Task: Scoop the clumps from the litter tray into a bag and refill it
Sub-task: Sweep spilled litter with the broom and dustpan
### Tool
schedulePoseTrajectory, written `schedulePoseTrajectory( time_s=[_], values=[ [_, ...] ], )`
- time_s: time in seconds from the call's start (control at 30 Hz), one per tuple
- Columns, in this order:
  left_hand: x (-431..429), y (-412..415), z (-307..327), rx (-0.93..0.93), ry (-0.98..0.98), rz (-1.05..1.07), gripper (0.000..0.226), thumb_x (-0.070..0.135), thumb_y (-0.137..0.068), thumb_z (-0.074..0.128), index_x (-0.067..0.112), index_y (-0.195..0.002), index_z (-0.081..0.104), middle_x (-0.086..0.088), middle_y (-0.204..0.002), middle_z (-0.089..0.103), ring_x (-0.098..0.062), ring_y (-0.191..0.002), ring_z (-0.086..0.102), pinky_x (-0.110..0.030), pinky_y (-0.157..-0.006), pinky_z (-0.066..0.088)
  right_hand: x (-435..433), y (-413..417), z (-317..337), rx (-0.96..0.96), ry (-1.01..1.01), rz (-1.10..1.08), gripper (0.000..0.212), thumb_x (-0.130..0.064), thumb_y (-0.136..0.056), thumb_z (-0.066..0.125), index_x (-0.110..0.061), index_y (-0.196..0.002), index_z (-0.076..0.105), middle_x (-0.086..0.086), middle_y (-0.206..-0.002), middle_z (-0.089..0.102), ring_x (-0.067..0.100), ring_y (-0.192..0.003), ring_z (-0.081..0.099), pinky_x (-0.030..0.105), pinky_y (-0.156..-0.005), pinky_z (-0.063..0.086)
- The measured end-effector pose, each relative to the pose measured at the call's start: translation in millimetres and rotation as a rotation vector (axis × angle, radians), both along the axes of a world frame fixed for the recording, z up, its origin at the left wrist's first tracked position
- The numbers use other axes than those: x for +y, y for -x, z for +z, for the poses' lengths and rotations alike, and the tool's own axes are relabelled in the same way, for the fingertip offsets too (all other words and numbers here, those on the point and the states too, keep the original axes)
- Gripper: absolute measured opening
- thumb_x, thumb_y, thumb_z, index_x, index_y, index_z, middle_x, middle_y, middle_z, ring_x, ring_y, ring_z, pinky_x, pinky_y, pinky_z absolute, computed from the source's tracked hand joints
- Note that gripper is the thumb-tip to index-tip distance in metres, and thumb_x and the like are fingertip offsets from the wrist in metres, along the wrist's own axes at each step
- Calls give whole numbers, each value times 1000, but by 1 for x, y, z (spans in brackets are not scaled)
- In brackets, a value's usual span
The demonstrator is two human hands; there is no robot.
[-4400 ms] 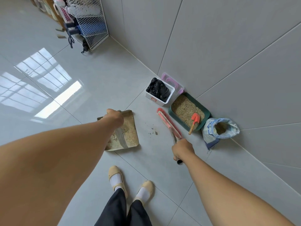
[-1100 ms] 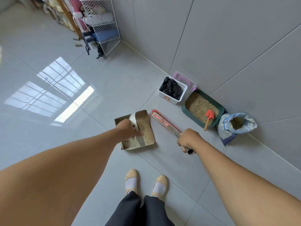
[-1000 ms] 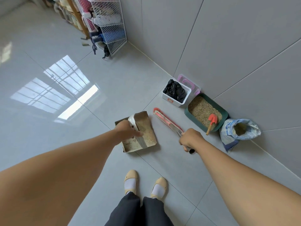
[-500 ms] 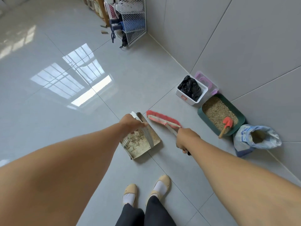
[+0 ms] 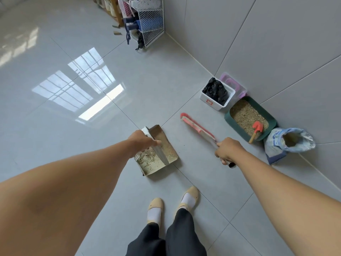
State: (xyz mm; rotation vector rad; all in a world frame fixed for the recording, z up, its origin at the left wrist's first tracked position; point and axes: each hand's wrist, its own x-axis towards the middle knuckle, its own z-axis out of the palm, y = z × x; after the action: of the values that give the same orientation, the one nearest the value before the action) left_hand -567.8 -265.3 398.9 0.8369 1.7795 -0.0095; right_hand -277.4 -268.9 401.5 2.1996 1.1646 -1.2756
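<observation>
My left hand (image 5: pixel 141 142) grips the handle of a metal dustpan (image 5: pixel 159 157) that holds swept-up litter grains. My right hand (image 5: pixel 227 149) holds the handle of a pink broom (image 5: pixel 196 127), whose head is off to the right of the dustpan. Against the wall sits the green litter tray (image 5: pixel 234 123), filled with sandy litter, a red scoop (image 5: pixel 257 128) lying in it. An open litter sack (image 5: pixel 289 142) stands to its right. A white bin with a black bag (image 5: pixel 215 92) stands to its left.
A clear pink-lidded box (image 5: pixel 234 84) is wedged behind the white bin by the wall. A white wire rack (image 5: pixel 147 19) with clothes stands far back along the wall. My feet (image 5: pixel 173 202) are on the grey tiled floor just below the dustpan.
The spilled grains on the floor have been swept into the dustpan. In the last half second the broom head has drawn away from the pan to the right; the pan stays in my left hand.
</observation>
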Motion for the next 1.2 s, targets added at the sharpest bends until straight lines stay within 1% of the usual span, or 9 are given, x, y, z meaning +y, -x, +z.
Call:
schedulePoseTrajectory(
  time_s=[0.07,0.23,0.33,0.43,0.63,0.77,0.93,1.1,1.2],
  values=[
    [-6,8,-5,27,-6,-41,43,37,-74,77,11,-106,65,-3,-72,55,-19,-64,50,-21,-48,31,-4,17,-10,-16,30,-28,45,-1,-87,49,-5,-132,52,11,-62,62,20,-42,52,19,-43,41],
    [-14,14,-8,56,-4,-49,34,34,-79,75,12,-71,51,-1,-62,47,-14,-53,43,-22,-47,32,-39,78,-22,44,132,37,39,-8,-86,52,0,-124,52,1,-34,54,14,-29,50,15,-36,37],
    [-26,17,-12,22,12,-65,38,37,-73,79,9,-87,57,-1,-68,51,-17,-63,49,-25,-58,40,-48,96,-8,219,208,-41,33,-3,-83,55,-6,-115,62,5,-47,52,16,-32,42,15,-41,32],
    [-41,31,-11,35,23,-99,45,40,-70,79,6,-95,63,-5,-85,63,-22,-83,60,-33,-72,48,-47,92,15,333,230,-181,43,-1,-87,54,0,-130,56,8,-60,50,10,-34,39,15,-43,26],
    [-54,65,-1,35,3,-93,43,35,-69,80,7,-100,67,-8,-99,68,-23,-92,64,-37,-86,53,-53,85,22,201,122,-172,41,-2,-84,56,-4,-124,59,11,-65,55,18,-48,44,22,-50,29],
    [-64,87,-2,72,12,-69,50,40,-66,81,5,-99,64,-9,-94,65,-26,-89,63,-38,-84,53,-52,100,8,24,51,-47,21,-2,-80,46,-8,-99,55,5,-42,54,19,-37,43,16,-41,33],
    [-77,107,-8,80,30,-69,61,47,-55,79,15,-104,64,-7,-100,69,-25,-94,65,-42,-87,55,-68,142,-21,34,70,-9,29,-2,-82,44,-6,-110,50,3,-31,50,25,-54,57,27,-56,43],
    [-90,115,-15,69,14,-63,76,57,-46,79,19,-109,63,-3,-103,68,-23,-98,64,-41,-89,54,-88,178,-13,229,189,-32,19,-3,-84,54,-7,-103,55,7,-49,53,18,-41,47,19,-43,35],
    [-104,117,-10,83,37,-56,58,46,-58,82,13,-104,65,-4,-102,68,-22,-97,64,-42,-90,53,-86,162,23,350,287,-145,30,-6,-89,56,-11,-117,62,5,-60,52,8,-35,41,15,-42,30]
  ],
)
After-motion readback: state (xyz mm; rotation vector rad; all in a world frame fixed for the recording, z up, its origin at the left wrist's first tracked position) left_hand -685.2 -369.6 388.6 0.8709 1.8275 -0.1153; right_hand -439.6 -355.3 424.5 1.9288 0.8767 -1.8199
